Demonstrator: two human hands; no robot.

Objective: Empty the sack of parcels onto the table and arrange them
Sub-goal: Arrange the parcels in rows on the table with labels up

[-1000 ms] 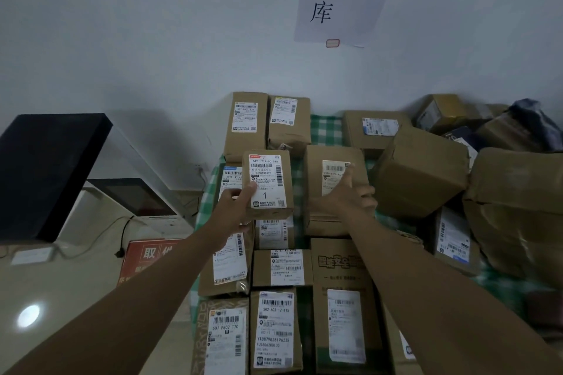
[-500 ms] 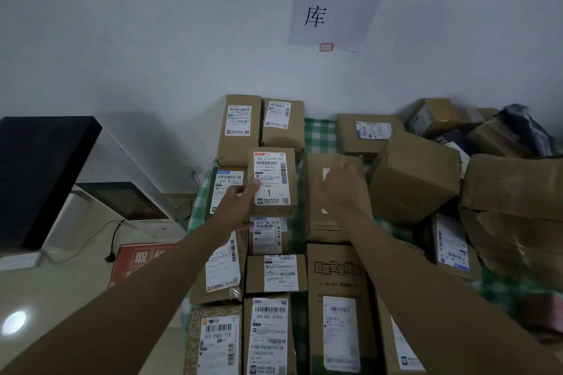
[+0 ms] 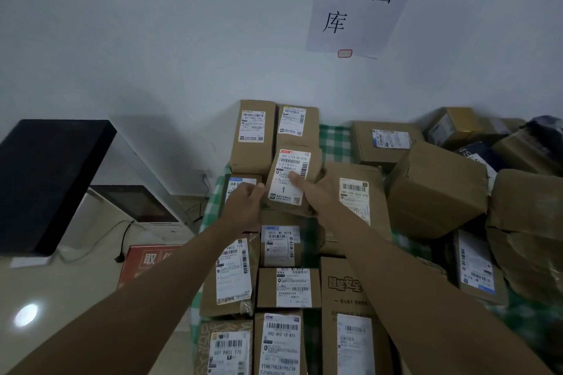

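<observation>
Crowding held parcel (image 3: 291, 181), labelled boxes (image 3: 283, 288) (checked cloth (image 3: 335, 141) beneath), wall sign (image 3: 359, 0)

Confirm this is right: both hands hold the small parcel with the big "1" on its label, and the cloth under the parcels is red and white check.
Not quite. The head view shows the cloth is green and white check. The rest stands: the left hand and right hand both hold the small parcel marked "1".

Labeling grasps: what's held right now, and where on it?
One small brown parcel, labelled 642, held by both hands. Left hand grips its left edge; right hand holds the right edge, thumb on the label.
</observation>
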